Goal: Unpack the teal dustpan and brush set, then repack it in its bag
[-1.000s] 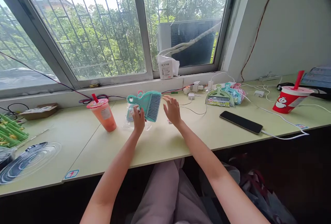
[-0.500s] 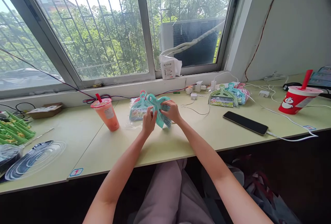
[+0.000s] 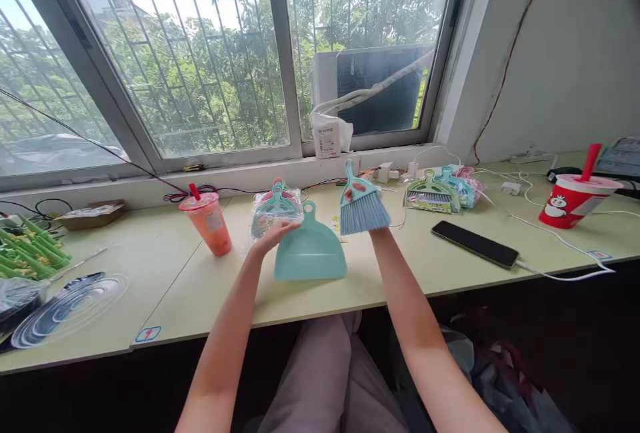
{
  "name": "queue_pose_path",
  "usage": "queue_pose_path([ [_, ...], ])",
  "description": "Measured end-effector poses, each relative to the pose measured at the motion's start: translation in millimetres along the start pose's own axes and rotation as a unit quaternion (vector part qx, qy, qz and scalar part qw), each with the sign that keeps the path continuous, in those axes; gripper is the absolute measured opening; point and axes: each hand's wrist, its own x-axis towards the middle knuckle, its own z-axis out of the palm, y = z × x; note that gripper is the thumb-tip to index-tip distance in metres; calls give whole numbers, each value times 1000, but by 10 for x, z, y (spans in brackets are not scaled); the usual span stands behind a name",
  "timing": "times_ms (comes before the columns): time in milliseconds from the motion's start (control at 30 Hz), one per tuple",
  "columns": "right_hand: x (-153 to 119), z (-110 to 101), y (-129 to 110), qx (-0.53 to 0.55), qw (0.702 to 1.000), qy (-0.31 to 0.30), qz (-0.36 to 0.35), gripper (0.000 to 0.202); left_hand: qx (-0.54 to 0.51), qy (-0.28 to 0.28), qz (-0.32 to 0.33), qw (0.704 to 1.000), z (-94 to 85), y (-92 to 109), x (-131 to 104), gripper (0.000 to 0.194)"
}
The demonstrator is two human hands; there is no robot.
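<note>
Dustpan (image 3: 310, 256) in left hand (image 3: 274, 233), brush (image 3: 362, 205) right

A pale green bench (image 3: 450, 266) runs along under a wide sliding window (image 3: 200, 60) with grey frames and a metal grille outside; daylight comes through it, green trees beyond; an air-conditioner unit (image 3: 373, 86) sits outside the right pane (a white hose across it); the wall (image 3: 565, 53) at right is plain white, a thin red wire running down it.

One head-worn camera looks forward and down, close over the desk (image 3: 440, 266).
</note>
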Motion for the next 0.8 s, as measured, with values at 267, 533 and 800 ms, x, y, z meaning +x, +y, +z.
queue_pose_path([
  [267,-125,338,237,-649,754,-55,86,25,166,-143,7,976,179,-58,-36,57],
  [533,-147,291,352,-661,724,-130,152,35,308,-67,18,949,101,-208,-7,40],
  [800,-135,183,254,-563,778,-189,205,31,344,-9,62,937,109,-211,3,37],
])
